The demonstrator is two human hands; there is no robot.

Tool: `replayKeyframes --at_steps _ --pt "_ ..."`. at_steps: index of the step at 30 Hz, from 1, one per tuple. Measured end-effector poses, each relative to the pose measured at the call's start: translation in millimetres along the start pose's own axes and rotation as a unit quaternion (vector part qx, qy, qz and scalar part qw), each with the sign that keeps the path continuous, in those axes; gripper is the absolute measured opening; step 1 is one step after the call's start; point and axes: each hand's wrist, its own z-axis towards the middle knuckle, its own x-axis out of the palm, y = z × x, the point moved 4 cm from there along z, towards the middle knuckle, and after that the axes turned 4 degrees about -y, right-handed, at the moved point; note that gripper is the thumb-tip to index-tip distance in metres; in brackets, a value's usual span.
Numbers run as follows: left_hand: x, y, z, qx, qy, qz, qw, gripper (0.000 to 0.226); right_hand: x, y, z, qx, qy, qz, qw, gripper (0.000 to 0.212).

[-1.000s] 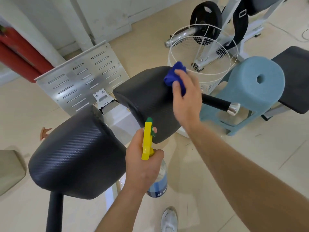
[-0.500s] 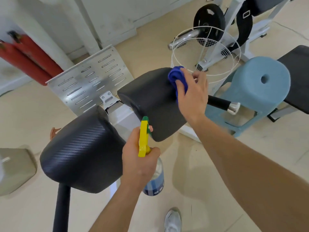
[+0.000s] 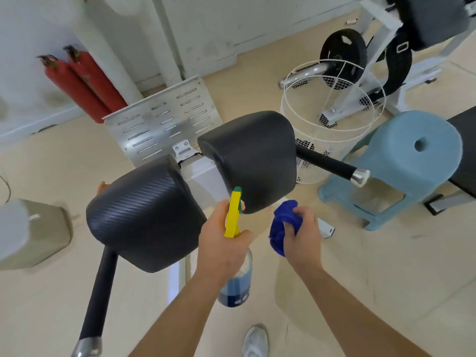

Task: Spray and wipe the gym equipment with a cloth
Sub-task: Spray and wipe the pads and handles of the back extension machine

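The near pad [image 3: 144,217] has a woven, carbon-look skin with a slight sheen; the far pad [image 3: 252,155] beyond it is smoother, matt (its bar [image 3: 324,162] ends in a shiny metal cap [image 3: 360,177]).

The room is bright with soft light. Edges bend like a fishbowl. The floor [image 3: 386,266] shows faint shadows, slightly blurry.

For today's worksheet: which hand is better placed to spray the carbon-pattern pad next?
Left: the left hand grips the spray bottle beside the carbon-pattern pad; the right hand only holds the blue cloth.
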Motion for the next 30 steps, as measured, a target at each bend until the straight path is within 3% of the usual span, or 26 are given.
replayKeyframes --at_steps 6,9,14,20,24,28,30 --pt "25.6 -2.9 -14.4 0.004 0.015 0.055 0.998 0.037 -60.1 60.6 39.8 -0.078 -0.034 0.075 0.994 0.023" --pt "40.0 -6.0 -16.4 -0.006 0.005 0.071 0.997 0.026 -80.8 82.8 61.9 -0.075 -0.035 0.121 0.989 0.024" --pt "72.1 -5.3 -14.7 -0.070 -0.023 0.087 0.993 0.021 -106.4 84.1 91.3 -0.076 -0.103 0.169 0.977 0.023" --pt "111.6 2.0 -21.1 -0.122 -0.070 0.055 0.989 0.036 -122.2 83.1 114.5 -0.131 -0.021 0.161 0.978 0.018" --pt "109.9 10.4 -26.2 -0.153 -0.121 0.019 0.981 0.024 -103.1 104.1 119.5 -0.219 0.029 0.133 0.966 0.019" --pt "97.4 15.7 -28.9 -0.137 -0.133 -0.003 0.982 0.025 -54.4 137.0 119.5 -0.375 -0.003 0.075 0.924 0.038" --pt "84.1 18.6 -27.1 -0.133 -0.152 -0.019 0.979 0.033 -20.3 134.1 116.2 -0.447 -0.031 0.003 0.894 0.034"
